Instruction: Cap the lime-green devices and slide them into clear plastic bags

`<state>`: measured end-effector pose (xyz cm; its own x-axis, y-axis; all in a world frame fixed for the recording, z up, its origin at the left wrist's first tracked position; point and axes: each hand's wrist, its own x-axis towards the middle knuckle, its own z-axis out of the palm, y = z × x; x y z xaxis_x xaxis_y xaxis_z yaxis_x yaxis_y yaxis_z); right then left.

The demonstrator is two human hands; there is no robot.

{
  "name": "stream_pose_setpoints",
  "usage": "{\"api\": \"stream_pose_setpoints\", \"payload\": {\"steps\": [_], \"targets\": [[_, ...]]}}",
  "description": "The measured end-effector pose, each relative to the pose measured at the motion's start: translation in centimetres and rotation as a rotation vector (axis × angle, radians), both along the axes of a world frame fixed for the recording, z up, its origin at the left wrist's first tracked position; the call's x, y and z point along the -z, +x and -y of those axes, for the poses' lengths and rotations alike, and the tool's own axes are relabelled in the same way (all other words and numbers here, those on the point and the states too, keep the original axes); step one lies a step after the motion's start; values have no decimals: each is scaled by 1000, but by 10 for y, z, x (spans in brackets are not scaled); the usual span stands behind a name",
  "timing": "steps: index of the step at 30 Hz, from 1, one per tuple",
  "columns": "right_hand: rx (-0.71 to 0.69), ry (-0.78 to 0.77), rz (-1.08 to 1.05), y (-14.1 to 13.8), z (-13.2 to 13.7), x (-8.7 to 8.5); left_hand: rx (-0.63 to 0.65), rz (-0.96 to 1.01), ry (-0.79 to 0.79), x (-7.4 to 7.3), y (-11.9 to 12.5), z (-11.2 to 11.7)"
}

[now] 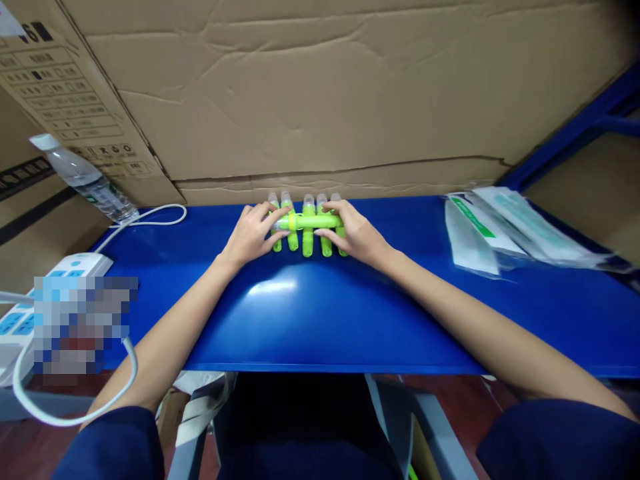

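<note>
Several bright green highlighter pens [309, 239] with clear caps lie side by side on the blue table [320, 313], caps toward the cardboard wall. One more green pen [307, 221] lies crosswise on top of them. My left hand [251, 233] pinches its left end with fingers curled. Fingers of my right hand [356, 235] close on its right end. Both hands rest on the row of pens.
A cardboard wall [320, 100] stands right behind the pens. Plastic bags [505, 230] lie at the right. A water bottle [83, 177] leans at the left, with a white power strip [30, 313] and its cable [150, 217] near the left edge.
</note>
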<state>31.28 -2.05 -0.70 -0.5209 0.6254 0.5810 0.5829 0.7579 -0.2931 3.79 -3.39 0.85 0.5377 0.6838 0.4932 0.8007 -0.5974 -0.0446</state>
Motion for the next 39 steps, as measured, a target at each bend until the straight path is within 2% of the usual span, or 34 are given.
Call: {"api": "stream_pose_setpoints", "payload": {"steps": [3,5,12,15,19,23,29,33,39], "targets": [[-96,64,-6,9,-1,4,47,-14,-19,1,1,0],[-110,113,-19,14,-2,5,56,-19,2,2,3,1],[-68,296,-8,18,3,6,83,-4,150,-5,4,3],[-7,362,-6,16,7,6,112,0,203,-6,4,3],[111,258,-13,14,9,5,147,-18,228,-7,11,8],[119,137,-119,10,11,0,126,-43,231,-9,16,12],[115,73,-336,9,11,-13,-43,-25,195,-15,0,6],[81,44,-280,13,9,-14,-127,16,174,-17,-12,2],[33,116,-150,18,11,-15,-80,-13,142,-14,-6,3]]}}
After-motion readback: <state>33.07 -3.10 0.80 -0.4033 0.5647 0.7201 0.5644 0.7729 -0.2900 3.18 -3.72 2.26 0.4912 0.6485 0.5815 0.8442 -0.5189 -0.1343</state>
